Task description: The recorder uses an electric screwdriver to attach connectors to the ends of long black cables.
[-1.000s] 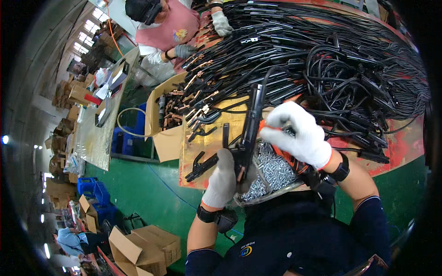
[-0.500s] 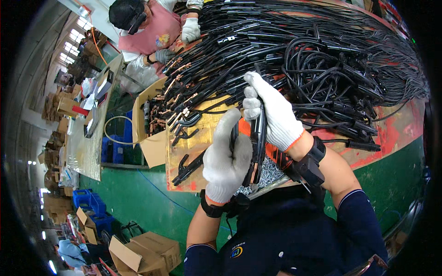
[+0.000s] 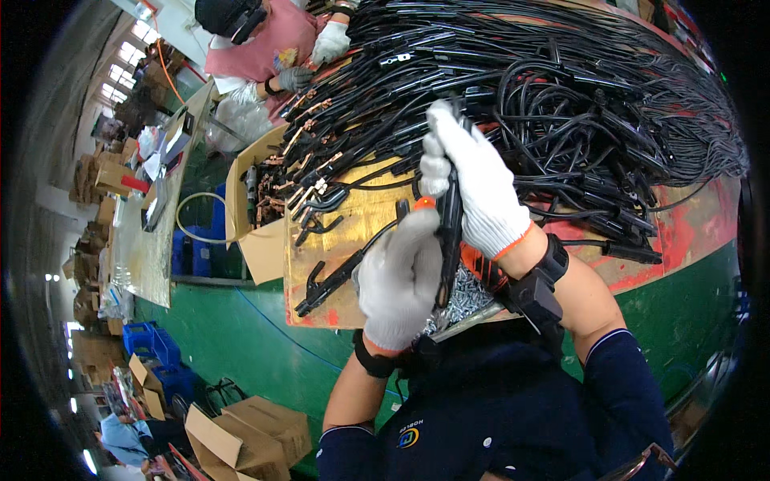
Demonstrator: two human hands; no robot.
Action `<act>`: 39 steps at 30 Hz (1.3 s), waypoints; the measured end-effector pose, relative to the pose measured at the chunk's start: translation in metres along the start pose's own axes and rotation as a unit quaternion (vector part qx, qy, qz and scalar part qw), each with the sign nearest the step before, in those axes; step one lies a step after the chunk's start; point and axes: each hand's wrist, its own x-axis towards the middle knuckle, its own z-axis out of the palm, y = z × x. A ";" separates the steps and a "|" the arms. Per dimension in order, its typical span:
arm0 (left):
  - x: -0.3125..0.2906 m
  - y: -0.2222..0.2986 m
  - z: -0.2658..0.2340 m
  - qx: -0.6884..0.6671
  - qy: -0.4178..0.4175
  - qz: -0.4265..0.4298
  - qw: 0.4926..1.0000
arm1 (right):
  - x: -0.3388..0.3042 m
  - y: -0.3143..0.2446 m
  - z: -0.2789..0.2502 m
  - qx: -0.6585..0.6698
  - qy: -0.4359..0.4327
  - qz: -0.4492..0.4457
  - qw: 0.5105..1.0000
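Note:
My right hand [image 3: 477, 188], in a white knit glove, is closed round a long black welding electrode holder [image 3: 451, 224] held upright and slightly tilted. My left hand [image 3: 399, 276], gloved too and blurred by motion, is curled beside the holder's lower part. An orange-ended tool [image 3: 424, 204] pokes out above its fingers; the rest of it is hidden. Under my hands a tray of small silver screws [image 3: 467, 298] sits at the table's near edge. Another black electrode holder [image 3: 327, 284] with a hooked lever lies left of my left hand.
Black cables [image 3: 545, 120] and holders with copper ends pile across the worktable [image 3: 309, 255]. An open carton [image 3: 269, 250] of copper parts stands at its left. Across the table, a gloved co-worker [image 3: 265, 48] handles the pieces. An orange-and-black object [image 3: 481, 263] lies by my right wrist.
My left hand has turned and curled its fingers, and the orange end has risen above them. My right hand has moved slightly up with the electrode holder. The co-worker's hands have shifted.

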 end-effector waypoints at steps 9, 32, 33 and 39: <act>-0.012 -0.005 0.016 -0.044 -0.130 -0.277 0.951 | -0.004 0.012 0.007 -0.069 0.044 -0.102 0.991; -0.058 -0.079 -0.048 -0.515 -0.027 -0.515 0.685 | -0.067 0.006 -0.080 -0.847 -0.113 -0.050 0.517; -0.060 -0.080 -0.049 -0.516 -0.028 -0.516 0.683 | -0.066 0.004 -0.079 -0.831 -0.093 -0.011 0.549; -0.062 -0.078 -0.060 -0.542 -0.034 -0.514 0.664 | -0.068 -0.032 -0.066 -0.580 -0.035 0.039 0.813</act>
